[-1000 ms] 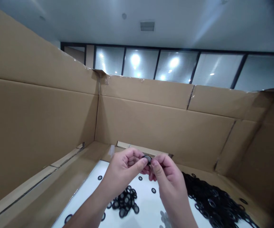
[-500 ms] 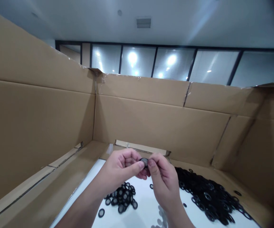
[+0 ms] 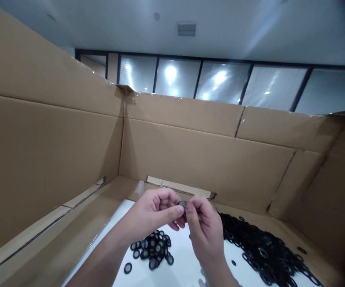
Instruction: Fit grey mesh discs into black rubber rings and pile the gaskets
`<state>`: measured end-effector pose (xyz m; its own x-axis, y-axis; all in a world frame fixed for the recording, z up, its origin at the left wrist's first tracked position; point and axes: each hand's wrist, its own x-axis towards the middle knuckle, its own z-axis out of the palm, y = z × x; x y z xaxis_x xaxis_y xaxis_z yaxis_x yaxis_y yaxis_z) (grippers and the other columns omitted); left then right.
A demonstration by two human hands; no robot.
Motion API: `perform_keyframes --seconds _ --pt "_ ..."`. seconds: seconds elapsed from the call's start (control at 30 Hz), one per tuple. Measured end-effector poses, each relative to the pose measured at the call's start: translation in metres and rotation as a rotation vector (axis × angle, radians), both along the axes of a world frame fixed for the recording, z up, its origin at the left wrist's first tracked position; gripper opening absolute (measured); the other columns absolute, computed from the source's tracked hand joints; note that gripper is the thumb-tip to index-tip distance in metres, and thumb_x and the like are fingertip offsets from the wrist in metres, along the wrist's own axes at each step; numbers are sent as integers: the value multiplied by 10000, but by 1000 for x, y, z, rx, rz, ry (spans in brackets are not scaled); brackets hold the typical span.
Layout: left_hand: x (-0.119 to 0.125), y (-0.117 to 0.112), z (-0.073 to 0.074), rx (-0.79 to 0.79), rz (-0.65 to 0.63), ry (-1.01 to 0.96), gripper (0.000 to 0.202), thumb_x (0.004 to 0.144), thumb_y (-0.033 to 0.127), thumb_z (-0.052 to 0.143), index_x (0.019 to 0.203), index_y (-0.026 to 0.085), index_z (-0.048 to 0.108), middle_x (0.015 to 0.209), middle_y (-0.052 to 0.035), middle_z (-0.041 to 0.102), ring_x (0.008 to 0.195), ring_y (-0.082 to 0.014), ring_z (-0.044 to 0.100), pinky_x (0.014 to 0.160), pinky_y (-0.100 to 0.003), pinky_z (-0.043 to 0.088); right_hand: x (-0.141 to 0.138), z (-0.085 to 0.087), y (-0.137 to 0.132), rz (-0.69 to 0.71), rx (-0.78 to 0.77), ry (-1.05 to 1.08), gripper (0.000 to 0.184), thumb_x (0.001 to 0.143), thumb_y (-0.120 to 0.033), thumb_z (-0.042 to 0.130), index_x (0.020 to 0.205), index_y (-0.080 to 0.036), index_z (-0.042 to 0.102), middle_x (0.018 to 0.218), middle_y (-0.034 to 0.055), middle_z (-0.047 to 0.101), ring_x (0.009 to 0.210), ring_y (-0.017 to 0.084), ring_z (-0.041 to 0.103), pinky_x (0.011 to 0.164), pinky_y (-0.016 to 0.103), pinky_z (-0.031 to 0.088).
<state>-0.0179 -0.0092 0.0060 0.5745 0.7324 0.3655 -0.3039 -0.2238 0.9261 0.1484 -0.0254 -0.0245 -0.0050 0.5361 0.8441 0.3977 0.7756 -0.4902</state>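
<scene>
Between my two hands is a small black ring with a grey disc (image 3: 182, 203) in its middle, held up over the white surface (image 3: 178, 275). The thumb and fingers of my left hand (image 3: 156, 211) pinch its left side. From the right, my right hand (image 3: 204, 229) grips it with thumb and forefinger, covering part of the rim. Below my left hand lies a heap of black rings with grey centres (image 3: 154, 248). To the right of my right hand spreads a large pile of plain black rings (image 3: 259, 249). A few translucent grey discs (image 3: 202, 282) show partly behind my right wrist.
Tall cardboard walls (image 3: 178, 155) enclose the work area at the left, back and right. One filled ring (image 3: 127, 268) lies apart from its heap. A small black piece (image 3: 233, 263) and a loose ring (image 3: 302, 250) lie near the big pile.
My right thumb and fingers have moved slightly left over the ring, hiding more of it. The camera view has shifted a little; both hands keep their hold.
</scene>
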Motion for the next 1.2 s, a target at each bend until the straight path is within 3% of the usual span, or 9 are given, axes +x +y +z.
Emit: perform_keyframes --seconds 0.13,0.37,0.63,0.83,1.07,1.2 --pt "7 0 -2 16 19 -66 223 895 334 741 866 130 656 739 -19 694 698 -124 688 644 -235 597 -4 0 -2 -37 17 69 267 1017 -261 519 753 -221 502 582 -58 564 489 96 496 480 197 391" --pt "5 -3 -1 8 59 -53 234 900 323 741 835 127 632 682 -16 705 648 -104 680 649 -208 562 -11 -1 -5 43 -40 179 302 1035 -322 485 752 -218 512 616 -32 571 542 122 554 529 227 439" --pt "-2 1 0 -13 24 27 252 863 337 773 829 137 624 679 -29 722 649 -123 691 656 -232 561 -3 2 -5 -73 84 -20 273 1018 -255 477 749 -218 508 619 -40 509 523 112 472 513 229 372" --pt "-7 -3 5 -21 46 100 248 811 289 819 802 142 619 674 -18 725 645 -114 690 656 -214 564 -6 2 -6 -61 80 16 262 1013 -256 492 757 -214 525 632 -38 513 540 110 472 518 229 368" --pt "17 -2 -7 -100 -18 -196 198 841 278 792 866 137 656 678 6 661 597 -97 640 550 -193 559 -17 -15 0 -41 94 274 221 1031 -299 502 824 -226 530 655 -34 534 546 130 533 544 258 419" --pt "24 -4 -12 -140 -62 -238 206 853 298 781 857 134 657 636 7 647 544 -97 627 504 -185 537 -10 -8 -6 65 65 252 229 1050 -299 464 836 -233 516 601 -52 531 474 118 497 501 246 411"
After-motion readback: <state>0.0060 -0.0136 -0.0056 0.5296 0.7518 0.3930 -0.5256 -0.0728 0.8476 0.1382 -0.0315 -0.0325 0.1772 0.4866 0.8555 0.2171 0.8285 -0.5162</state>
